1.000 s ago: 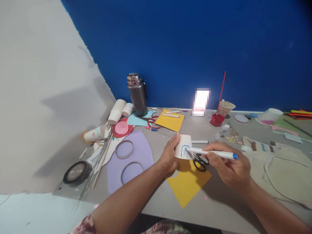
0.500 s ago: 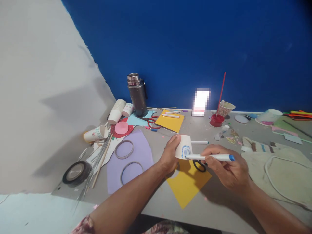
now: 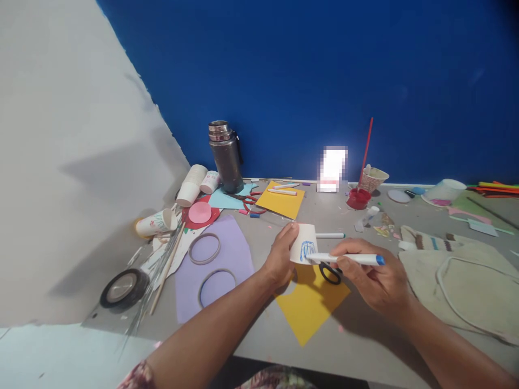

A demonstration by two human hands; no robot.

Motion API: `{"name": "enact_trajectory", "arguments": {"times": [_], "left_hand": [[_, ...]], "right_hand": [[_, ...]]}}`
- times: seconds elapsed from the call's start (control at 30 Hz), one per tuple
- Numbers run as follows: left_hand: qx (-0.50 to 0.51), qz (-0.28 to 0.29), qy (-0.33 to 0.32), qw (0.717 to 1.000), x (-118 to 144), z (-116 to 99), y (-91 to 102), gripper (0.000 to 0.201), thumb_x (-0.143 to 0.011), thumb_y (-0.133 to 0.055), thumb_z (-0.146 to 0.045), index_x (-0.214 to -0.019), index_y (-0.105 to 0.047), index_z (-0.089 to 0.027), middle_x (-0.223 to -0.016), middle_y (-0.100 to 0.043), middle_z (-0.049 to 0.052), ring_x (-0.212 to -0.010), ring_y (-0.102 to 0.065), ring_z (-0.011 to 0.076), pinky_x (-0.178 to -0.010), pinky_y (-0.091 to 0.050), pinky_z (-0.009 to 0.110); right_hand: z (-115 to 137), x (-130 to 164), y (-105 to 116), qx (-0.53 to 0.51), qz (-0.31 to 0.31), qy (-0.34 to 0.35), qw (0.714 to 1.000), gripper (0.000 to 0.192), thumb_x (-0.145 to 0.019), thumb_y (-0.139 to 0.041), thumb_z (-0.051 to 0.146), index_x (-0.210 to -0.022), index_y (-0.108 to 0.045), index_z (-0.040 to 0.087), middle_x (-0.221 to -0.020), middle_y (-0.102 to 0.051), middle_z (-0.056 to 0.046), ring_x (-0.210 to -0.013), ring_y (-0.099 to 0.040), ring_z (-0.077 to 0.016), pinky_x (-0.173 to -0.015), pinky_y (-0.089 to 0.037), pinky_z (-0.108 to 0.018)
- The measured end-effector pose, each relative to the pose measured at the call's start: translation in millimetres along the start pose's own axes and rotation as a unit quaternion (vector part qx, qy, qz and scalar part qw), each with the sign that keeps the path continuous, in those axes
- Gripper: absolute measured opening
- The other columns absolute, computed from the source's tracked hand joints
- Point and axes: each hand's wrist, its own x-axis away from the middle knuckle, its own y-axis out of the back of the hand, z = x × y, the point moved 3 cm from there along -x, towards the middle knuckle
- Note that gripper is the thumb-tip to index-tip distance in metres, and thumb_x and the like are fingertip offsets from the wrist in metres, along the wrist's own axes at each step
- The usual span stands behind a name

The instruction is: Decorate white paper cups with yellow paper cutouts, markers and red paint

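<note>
So the left hand (image 3: 279,258) has a small white paper cup (image 3: 305,243) pinched by its rim side, thumb on top, holding it sideways just above the table (image 3: 365,335). The right hand (image 3: 375,278) is closed around a blue-capped marker (image 3: 348,259) in a writing grip, with the tip touching the cup's side right where there's a patch of blue scribble (image 3: 308,250). The cup sits between both hands, roughly over the near yellow paper sheet (image 3: 308,308).

Just under the marker there's a pair of black-handled scissors (image 3: 329,273) lying on that yellow sheet. Behind the cup, another white marker (image 3: 330,235) lies flat on the table. To the left is a lilac paper sheet (image 3: 221,259) with 2 rings on it, then a black tape roll (image 3: 124,288) and a bundle of thin sticks (image 3: 156,281). Further back: a dark metal flask (image 3: 225,158), a few stacked paper cups (image 3: 190,186), a second yellow sheet (image 3: 280,202) with markers on it, a red paint pot (image 3: 358,198) and a cup holding a red brush (image 3: 367,146). A beige cloth bag (image 3: 458,281) lies off to the right.
</note>
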Motion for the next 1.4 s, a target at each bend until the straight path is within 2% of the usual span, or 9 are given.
{"name": "enact_trajectory", "arguments": {"times": [0.1, 0.27, 0.47, 0.57, 0.67, 1.03, 1.13, 1.3, 1.4], "left_hand": [[0.003, 0.001, 0.005, 1.0, -1, 1, 1.3, 0.044, -0.077, -0.083, -0.056, -0.095, -0.072, -0.017, -0.081, -0.062, 0.002, -0.075, -0.061, 0.0165, -0.07, -0.048, 0.026], [0.017, 0.0, 0.016, 1.0, -2, 2, 1.7, 0.045, -0.078, -0.082, -0.055, -0.098, -0.073, -0.016, -0.082, -0.064, 0.003, -0.076, -0.062, 0.0177, -0.073, -0.051, 0.028], [0.023, 0.009, 0.034, 0.999, -1, 2, 0.7, 0.045, -0.077, -0.083, -0.055, -0.097, -0.072, -0.016, -0.084, -0.064, 0.003, -0.077, -0.062, 0.0178, -0.072, -0.051, 0.028], [0.018, 0.009, 0.029, 0.999, -1, 2, 0.8, 0.044, -0.078, -0.081, -0.055, -0.095, -0.072, -0.016, -0.081, -0.063, 0.003, -0.076, -0.062, 0.0186, -0.072, -0.052, 0.028], [0.006, 0.012, 0.023, 1.0, 0, 2, 1.0, 0.043, -0.078, -0.081, -0.056, -0.094, -0.072, -0.016, -0.08, -0.062, 0.003, -0.077, -0.062, 0.0191, -0.071, -0.051, 0.028], [-0.02, 0.021, 0.011, 1.0, 0, 1, 0.3, 0.048, -0.074, -0.082, -0.058, -0.096, -0.072, -0.017, -0.079, -0.06, 0.002, -0.07, -0.056, 0.0168, -0.063, -0.048, 0.027], [-0.013, 0.023, 0.015, 1.0, 0, 2, -0.1, 0.048, -0.075, -0.082, -0.058, -0.096, -0.072, -0.017, -0.08, -0.06, 0.002, -0.071, -0.057, 0.0172, -0.063, -0.05, 0.028], [0.019, 0.023, 0.049, 0.998, -1, 4, 0.0, 0.044, -0.076, -0.082, -0.056, -0.095, -0.071, -0.017, -0.077, -0.061, 0.002, -0.073, -0.063, 0.0191, -0.071, -0.056, 0.031], [0.033, 0.018, 0.052, 0.998, -1, 4, -0.1, 0.041, -0.078, -0.082, -0.052, -0.094, -0.071, -0.016, -0.078, -0.062, 0.003, -0.075, -0.065, 0.0197, -0.077, -0.059, 0.034]], "right_hand": [[-4, 4, 1, -0.005, -0.002, -0.003, 1.0, 0.015, -0.096, -0.062, 0.025, -0.086, -0.072, 0.02, -0.067, -0.074, -0.001, -0.047, -0.063, -0.0126, -0.045, -0.046, -0.022], [-11, 8, 6, 0.023, -0.064, -0.024, 0.997, 0.01, -0.096, -0.064, 0.024, -0.093, -0.073, 0.021, -0.072, -0.075, -0.002, -0.053, -0.067, -0.0144, -0.05, -0.05, -0.023], [-7, 6, 6, 0.026, -0.044, 0.004, 0.999, 0.015, -0.098, -0.061, 0.025, -0.087, -0.072, 0.021, -0.07, -0.074, -0.002, -0.052, -0.066, -0.0142, -0.048, -0.048, -0.024], [-7, 4, 6, 0.036, -0.062, -0.007, 0.997, 0.018, -0.099, -0.061, 0.031, -0.089, -0.073, 0.021, -0.073, -0.076, -0.003, -0.053, -0.067, -0.0146, -0.049, -0.05, -0.024], [-9, 5, 5, 0.037, -0.045, -0.019, 0.998, 0.024, -0.1, -0.059, 0.035, -0.087, -0.073, 0.021, -0.072, -0.075, -0.003, -0.052, -0.066, -0.0144, -0.047, -0.049, -0.024], [-9, 5, 7, 0.019, -0.034, -0.008, 0.999, 0.017, -0.099, -0.06, 0.025, -0.086, -0.071, 0.021, -0.068, -0.071, 0.0, -0.05, -0.064, -0.0127, -0.047, -0.047, -0.022], [-11, 7, 9, 0.029, -0.056, -0.011, 0.998, 0.014, -0.099, -0.06, 0.023, -0.089, -0.071, 0.022, -0.069, -0.071, 0.001, -0.053, -0.065, -0.013, -0.05, -0.048, -0.022], [-13, 10, 9, 0.023, -0.024, -0.008, 0.999, 0.016, -0.099, -0.059, 0.021, -0.087, -0.07, 0.022, -0.069, -0.07, 0.002, -0.051, -0.063, -0.0117, -0.049, -0.046, -0.022], [-14, 12, 11, 0.03, -0.042, -0.012, 0.999, 0.015, -0.1, -0.059, 0.021, -0.09, -0.07, 0.021, -0.071, -0.071, 0.001, -0.054, -0.064, -0.012, -0.052, -0.048, -0.022]]}}
